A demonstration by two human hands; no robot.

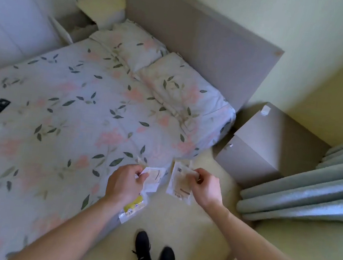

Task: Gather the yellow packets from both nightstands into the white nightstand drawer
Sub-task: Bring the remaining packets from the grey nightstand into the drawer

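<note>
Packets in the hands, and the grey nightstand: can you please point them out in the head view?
Packets in left hand (152, 179), head view, on the pale upper packet.
Packet in right hand (179, 183), head view, on its printed face.
Grey nightstand (272, 132), head view, on its top surface.

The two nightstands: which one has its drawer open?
The white nightstand at the far side of the bed, beside the headboard: its drawer is pulled out. The grey nightstand near the curtain shows only closed faces.
</note>
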